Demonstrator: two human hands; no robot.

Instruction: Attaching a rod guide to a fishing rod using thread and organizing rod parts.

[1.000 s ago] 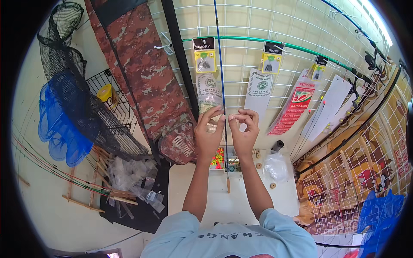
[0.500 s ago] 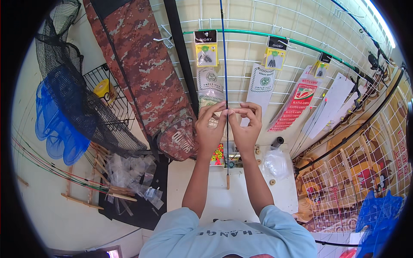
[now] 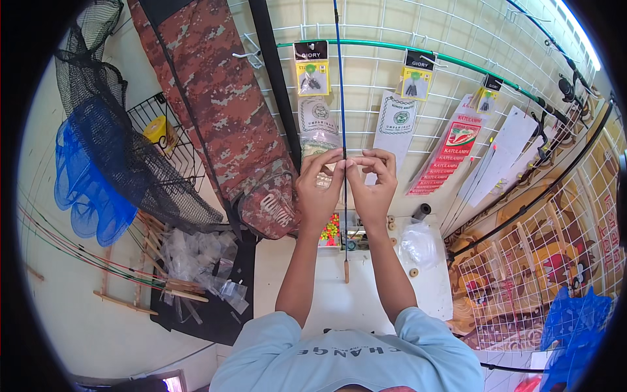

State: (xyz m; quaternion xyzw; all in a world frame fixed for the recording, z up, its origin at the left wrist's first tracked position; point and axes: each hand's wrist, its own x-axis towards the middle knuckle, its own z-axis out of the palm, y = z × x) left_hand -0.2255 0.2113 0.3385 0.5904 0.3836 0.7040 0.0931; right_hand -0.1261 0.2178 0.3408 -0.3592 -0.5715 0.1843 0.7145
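A slim fishing rod [image 3: 340, 85] stands upright in front of me, its upper part blue, its lower part dark, with a short cork handle [image 3: 347, 272] at the bottom. My left hand [image 3: 318, 193] and my right hand [image 3: 371, 195] meet around its middle, thumbs and forefingers pinched together on the shaft. Whether a small piece or thread is also between the fingertips is too small to tell. Behind the rod, below my hands, a compartment box [image 3: 356, 241] holds small red, yellow and green pieces and other small items on a white table [image 3: 366, 307].
A camouflage rod bag [image 3: 215, 85] and dark nets [image 3: 130, 150] hang at the left. Packets hang from a white wire grid [image 3: 366, 72] ahead. Cork rings [image 3: 413, 272] and a clear plastic bag [image 3: 418, 245] lie right. Plastic bags [image 3: 196, 258] lie left on black cloth.
The view has shifted slightly. Both hands stay pinched on the rod, with the right fingers curled a little differently; the rod remains upright.
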